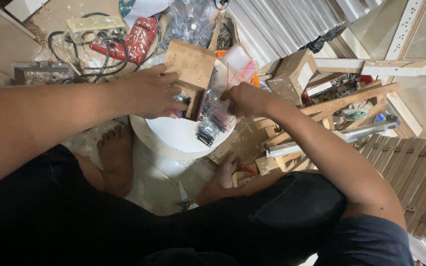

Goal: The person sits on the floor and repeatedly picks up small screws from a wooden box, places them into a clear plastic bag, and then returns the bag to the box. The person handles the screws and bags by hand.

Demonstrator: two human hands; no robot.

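Plywood, pale and speckled, made up the small open box (189, 74) that stood tilted on the round white board (178, 134) between the person's knees. The left hand (150, 93) lay against the box's near side, fingers curled round its lower edge and closed on the wood. The right hand (246, 100) was pinched shut on the top of a clear plastic zip bag with a red seal line (216, 109), which hung just beside the box and held dark little screws or similar parts; I could not tell exactly what they were. More such clear bags lay touching it on the board, spilling toward its front edge.

Behind the box sat a red power tool (141, 38) tangled in black cable (60, 47), with a cream power strip (94, 23) near it. To the right lay a heap of light wooden offcuts (331, 106), and white slats (277, 22) leaned farther back. Both bare feet (117, 155) rested on the dusty floor, either side of the board.
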